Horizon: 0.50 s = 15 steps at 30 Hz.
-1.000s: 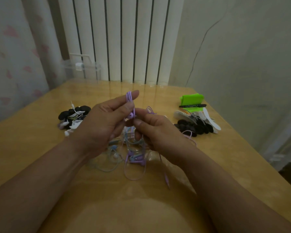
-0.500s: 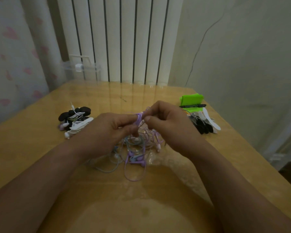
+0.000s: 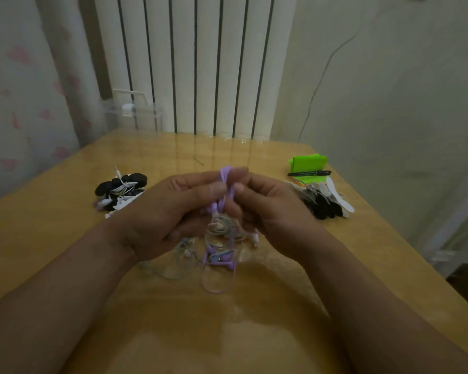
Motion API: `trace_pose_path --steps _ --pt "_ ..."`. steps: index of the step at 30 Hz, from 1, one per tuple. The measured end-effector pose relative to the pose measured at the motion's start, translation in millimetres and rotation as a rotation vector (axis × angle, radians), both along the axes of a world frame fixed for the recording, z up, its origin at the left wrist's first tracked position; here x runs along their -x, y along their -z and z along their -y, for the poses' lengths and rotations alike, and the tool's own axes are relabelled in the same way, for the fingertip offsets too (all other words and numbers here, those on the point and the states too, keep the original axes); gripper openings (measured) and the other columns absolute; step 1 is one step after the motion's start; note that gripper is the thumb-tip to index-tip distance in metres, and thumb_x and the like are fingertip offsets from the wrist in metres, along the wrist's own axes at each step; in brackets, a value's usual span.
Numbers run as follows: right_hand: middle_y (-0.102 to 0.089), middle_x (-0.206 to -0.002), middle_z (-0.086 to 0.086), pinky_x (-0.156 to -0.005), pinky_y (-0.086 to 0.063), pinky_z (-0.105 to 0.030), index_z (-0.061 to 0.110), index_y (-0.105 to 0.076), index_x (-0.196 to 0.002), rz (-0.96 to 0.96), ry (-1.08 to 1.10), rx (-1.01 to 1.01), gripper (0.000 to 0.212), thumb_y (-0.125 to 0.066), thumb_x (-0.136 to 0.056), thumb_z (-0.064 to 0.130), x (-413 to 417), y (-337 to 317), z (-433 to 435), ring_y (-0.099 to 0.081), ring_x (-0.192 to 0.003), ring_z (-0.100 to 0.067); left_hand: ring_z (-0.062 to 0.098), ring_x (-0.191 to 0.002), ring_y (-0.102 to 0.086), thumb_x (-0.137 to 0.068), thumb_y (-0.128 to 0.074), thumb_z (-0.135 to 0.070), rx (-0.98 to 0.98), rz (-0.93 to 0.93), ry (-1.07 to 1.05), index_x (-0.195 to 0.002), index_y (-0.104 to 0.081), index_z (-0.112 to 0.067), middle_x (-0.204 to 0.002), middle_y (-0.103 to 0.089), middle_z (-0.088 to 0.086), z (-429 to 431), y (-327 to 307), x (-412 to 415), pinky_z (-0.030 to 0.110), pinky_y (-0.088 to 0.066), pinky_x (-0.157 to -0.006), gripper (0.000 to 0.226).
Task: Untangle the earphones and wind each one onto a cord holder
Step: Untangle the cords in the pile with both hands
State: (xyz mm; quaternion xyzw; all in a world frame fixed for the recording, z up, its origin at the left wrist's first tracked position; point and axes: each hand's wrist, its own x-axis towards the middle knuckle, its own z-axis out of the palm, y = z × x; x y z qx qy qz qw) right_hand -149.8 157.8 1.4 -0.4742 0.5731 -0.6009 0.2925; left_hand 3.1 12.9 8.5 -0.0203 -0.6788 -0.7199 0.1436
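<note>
- While both hands meet above the middle of the table [image 3: 227, 333], a folded bundle of purple cord [image 3: 225, 182] stands nearly upright between them, its top loop poking out above the fingertips.
- The left hand [image 3: 162, 214] has thumb and forefinger curled in, pinching the bundle from its own side; the other fingers are tucked underneath.
- The right hand [image 3: 273, 211] pinches the same bundle from the opposite side with its thumb and fingers curled, thumbnail facing the camera.
- From the pinch, the purple cord drops straight down between the two palms; the earbuds at the lower end are partly hidden by the hands.
- Directly below the hands lies the tangle of earphones [image 3: 222, 259], with purple, pale blue and pinkish cords mixed on the tabletop and one purple loop reaching towards the person.
- Well apart on the left sits a pile of wound earphones [image 3: 122, 188], with white cords wrapped on black holders.
- On the right, near the table edge, is a heap of spare cord holders [image 3: 326, 205] in black and white.
- Just behind that heap a black pen [image 3: 308, 173] lies across the front of a bright green object [image 3: 308, 163].
- At the far edge stands a clear box [image 3: 135, 114], in front of a white radiator [image 3: 195, 63] and beside a curtain [image 3: 25, 90].
</note>
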Motion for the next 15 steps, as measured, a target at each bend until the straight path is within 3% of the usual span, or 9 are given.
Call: trace_pose_path --steps 3,4,5,6,7,10,12,15 --pt "-0.065 -0.082 0.001 -0.059 -0.046 -0.025 0.02 -0.074 -0.117 -0.052 0.023 -0.056 0.024 -0.052 -0.109 0.015 -15 10 11 -0.05 -0.064 -0.012 0.001 -0.043 -0.033 -0.096 -0.059 -0.033 0.051 -0.03 -0.294 -0.132 -0.071 -0.031 -0.067 -0.037 0.015 1 3 6 0.031 -0.022 -0.042 0.039" --pt "-0.065 -0.083 0.001 -0.06 -0.047 -0.023 0.021 -0.072 -0.122 -0.032 0.022 -0.066 0.028 -0.049 -0.109 0.011 -19 13 15 -0.051 -0.065 -0.01 0.016 -0.043 -0.029 -0.098 -0.059 -0.03 0.131 -0.034 -0.39 -0.134 -0.07 -0.032 -0.065 -0.038 0.009 0 5 8 0.041 -0.005 -0.053 0.037" --pt "-0.066 -0.085 -0.001 -0.061 -0.049 -0.023 0.021 -0.071 -0.122 -0.003 0.019 -0.069 0.028 -0.049 -0.109 0.009 -23 15 18 -0.053 -0.066 -0.011 -0.009 -0.09 -0.041 -0.102 -0.059 -0.026 0.23 -0.047 -0.475 -0.135 -0.068 -0.032 -0.109 -0.036 0.002 -2 6 9 0.037 -0.049 -0.083 0.035" --pt "-0.067 -0.086 -0.003 -0.062 -0.051 -0.025 0.018 -0.07 -0.122 0.035 0.023 -0.068 0.026 -0.049 -0.109 0.008 -25 17 20 -0.055 -0.067 -0.012 -0.014 -0.085 -0.064 -0.103 -0.059 -0.022 0.321 -0.071 -0.528 -0.134 -0.067 -0.033 -0.107 -0.077 -0.019 -4 7 11 0.014 -0.048 -0.066 0.034" --pt "-0.069 -0.087 -0.005 -0.062 -0.053 -0.028 0.013 -0.067 -0.121 0.077 0.027 -0.061 0.02 -0.052 -0.108 0.009 -26 18 21 -0.057 -0.067 -0.013 -0.014 -0.091 -0.065 -0.104 -0.06 -0.02 0.391 -0.091 -0.557 -0.134 -0.066 -0.034 -0.111 -0.074 -0.027 -5 9 12 0.009 -0.049 -0.072 0.033" --pt "-0.072 -0.083 -0.008 -0.058 -0.055 -0.029 -0.005 -0.054 -0.127 0.227 0.078 -0.056 0.026 -0.059 -0.104 0.007 -25 20 24 -0.063 -0.064 -0.014 -0.004 -0.073 -0.064 -0.105 -0.061 -0.02 0.521 -0.093 -0.581 -0.134 -0.065 -0.039 -0.095 -0.078 -0.016 -7 14 11 0.012 -0.051 -0.07 0.035" --pt "-0.073 -0.084 -0.011 -0.058 -0.056 -0.03 -0.009 -0.05 -0.13 0.293 0.082 -0.054 0.031 -0.058 -0.102 0.003 -24 19 24 -0.067 -0.065 -0.017 -0.001 -0.081 -0.07 -0.104 -0.062 -0.026 0.664 -0.094 -0.603 -0.128 -0.068 -0.046 -0.093 -0.078 -0.016 -6 15 10 0.018 -0.055 -0.076 0.032" --pt "-0.075 -0.085 -0.013 -0.06 -0.058 -0.032 -0.002 -0.045 -0.141 0.33 0.087 -0.058 0.047 -0.062 -0.098 0.006 -24 17 22 -0.071 -0.069 -0.021 0.01 -0.096 -0.074 -0.102 -0.063 -0.034 0.849 -0.085 -0.606 -0.119 -0.076 -0.034 -0.097 -0.079 -0.008 -3 18 10 0.038 -0.056 -0.082 0.022"
